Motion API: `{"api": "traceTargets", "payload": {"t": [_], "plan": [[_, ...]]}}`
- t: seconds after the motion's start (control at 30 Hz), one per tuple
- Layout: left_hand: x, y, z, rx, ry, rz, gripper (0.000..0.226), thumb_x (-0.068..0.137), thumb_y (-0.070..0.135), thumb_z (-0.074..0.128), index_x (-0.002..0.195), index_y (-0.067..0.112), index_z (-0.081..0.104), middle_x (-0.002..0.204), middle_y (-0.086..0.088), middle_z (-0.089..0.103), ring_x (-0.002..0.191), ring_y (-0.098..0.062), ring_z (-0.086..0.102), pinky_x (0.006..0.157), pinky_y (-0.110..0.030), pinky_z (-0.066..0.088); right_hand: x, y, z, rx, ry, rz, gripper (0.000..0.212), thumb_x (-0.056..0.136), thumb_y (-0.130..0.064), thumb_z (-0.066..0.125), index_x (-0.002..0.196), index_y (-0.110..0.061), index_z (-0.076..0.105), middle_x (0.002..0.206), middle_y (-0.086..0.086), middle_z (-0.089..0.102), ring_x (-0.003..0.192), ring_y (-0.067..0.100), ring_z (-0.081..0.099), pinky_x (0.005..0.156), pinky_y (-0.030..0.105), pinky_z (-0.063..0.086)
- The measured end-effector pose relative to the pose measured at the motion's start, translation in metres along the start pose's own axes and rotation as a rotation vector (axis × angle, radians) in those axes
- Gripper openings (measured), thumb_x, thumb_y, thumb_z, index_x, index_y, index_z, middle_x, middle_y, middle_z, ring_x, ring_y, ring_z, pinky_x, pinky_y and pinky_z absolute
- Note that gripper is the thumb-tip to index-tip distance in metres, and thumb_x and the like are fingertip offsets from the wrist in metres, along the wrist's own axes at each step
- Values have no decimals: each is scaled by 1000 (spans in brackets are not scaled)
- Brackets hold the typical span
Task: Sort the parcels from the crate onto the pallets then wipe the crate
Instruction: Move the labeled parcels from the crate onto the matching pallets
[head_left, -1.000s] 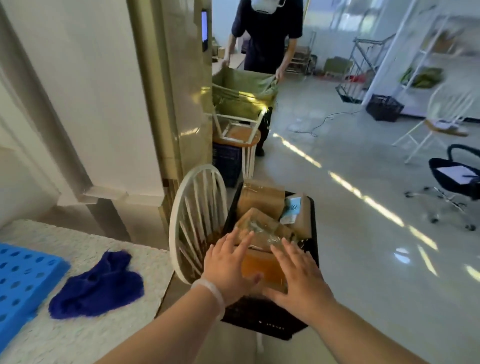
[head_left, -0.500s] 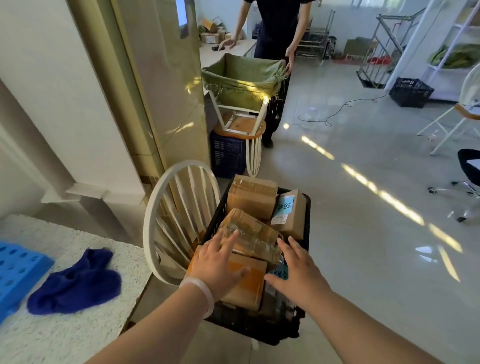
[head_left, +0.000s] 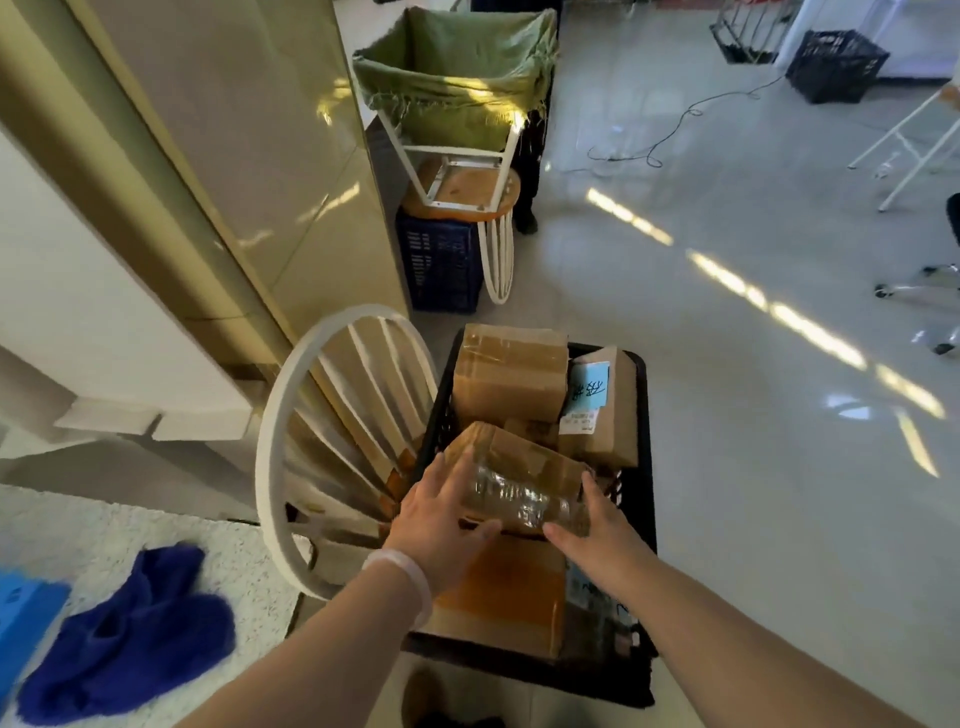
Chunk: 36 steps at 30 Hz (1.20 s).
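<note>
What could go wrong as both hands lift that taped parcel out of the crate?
1. The parcel is wrapped in glossy tape, and the left hand and right hand hold only its near end, so it may slip.
2. The crate seems perched on a chair, so a pull could tip it.
3. The parcel rests on others, which may shift.

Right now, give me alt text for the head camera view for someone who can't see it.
Two bare hands, left hand and right hand, grip a tape-wrapped cardboard parcel on top of other parcels in a black crate. A white spindle-back chair stands left of the crate, and a blue cloth lies on a speckled counter.
</note>
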<state>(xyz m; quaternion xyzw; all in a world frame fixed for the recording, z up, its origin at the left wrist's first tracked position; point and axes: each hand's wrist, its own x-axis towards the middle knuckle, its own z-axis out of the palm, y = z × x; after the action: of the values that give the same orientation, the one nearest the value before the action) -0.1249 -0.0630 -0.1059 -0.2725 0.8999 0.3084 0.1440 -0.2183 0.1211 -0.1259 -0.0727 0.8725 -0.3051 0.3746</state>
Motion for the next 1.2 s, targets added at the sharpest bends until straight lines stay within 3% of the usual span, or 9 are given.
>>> {"api": "traceTargets", "payload": {"t": [0.27,0.43,0.67,0.8,0.87,0.93,1.0,1.13,1.2], "plan": [[35,-16,4,-7,-70,124,105,86,45,67,139,59,-22,162,13,3,147,-25,16,120,-45,21,13,-2,16,92,51,104,95,88,-52,64,155,-37,-1,164,1,3,149,26,12,119,48,19],[34,-11,2,-140,-58,121,110,82,47,70,133,66,-26,160,11,12,145,-23,24,117,-48,28,3,-12,8,213,30,73,84,89,-49,65,155,-38,13,162,-1,18,146,26,23,115,48,26],[16,18,-37,-354,176,127,98,85,36,71,152,47,1,142,10,50,129,-12,49,110,-43,41,-24,-30,-31,246,181,-100,87,84,-33,75,153,-36,23,149,0,36,134,20,40,108,43,38],[-5,35,-54,-419,276,165,86,86,32,72,153,35,19,132,7,57,122,-13,55,104,-38,47,-41,-35,-55,216,290,-232,79,82,-24,78,148,-34,36,127,-4,42,121,14,47,96,33,51],[-15,43,-57,-415,318,171,80,85,35,72,151,35,26,128,7,60,118,-13,58,100,-40,51,-49,-37,-68,238,346,-289,75,83,-22,77,147,-32,37,124,-5,45,116,13,51,82,25,54],[-25,51,-56,-382,358,170,82,83,43,71,151,37,25,126,7,58,117,-15,57,100,-44,50,-55,-36,-78,229,370,-330,72,85,-22,75,147,-30,38,120,-7,48,110,11,52,64,11,46],[-35,58,-54,-333,389,161,86,83,47,70,152,40,19,131,3,52,121,-19,53,103,-46,47,-60,-34,-84,225,374,-362,69,87,-24,73,146,-29,38,117,-8,49,105,8,51,55,10,44],[-54,73,-49,-409,359,144,85,88,34,69,154,38,15,142,0,38,109,-8,48,98,-31,47,-69,-23,-92,196,394,-402,58,87,-28,71,139,-26,47,126,0,44,109,11,48,64,12,45],[-60,78,-45,-443,355,152,86,87,33,70,152,42,16,138,3,43,107,-8,55,93,-31,53,-74,-17,-95,154,389,-409,47,87,-31,71,130,-26,52,126,-1,39,117,17,48,78,23,52]]}}
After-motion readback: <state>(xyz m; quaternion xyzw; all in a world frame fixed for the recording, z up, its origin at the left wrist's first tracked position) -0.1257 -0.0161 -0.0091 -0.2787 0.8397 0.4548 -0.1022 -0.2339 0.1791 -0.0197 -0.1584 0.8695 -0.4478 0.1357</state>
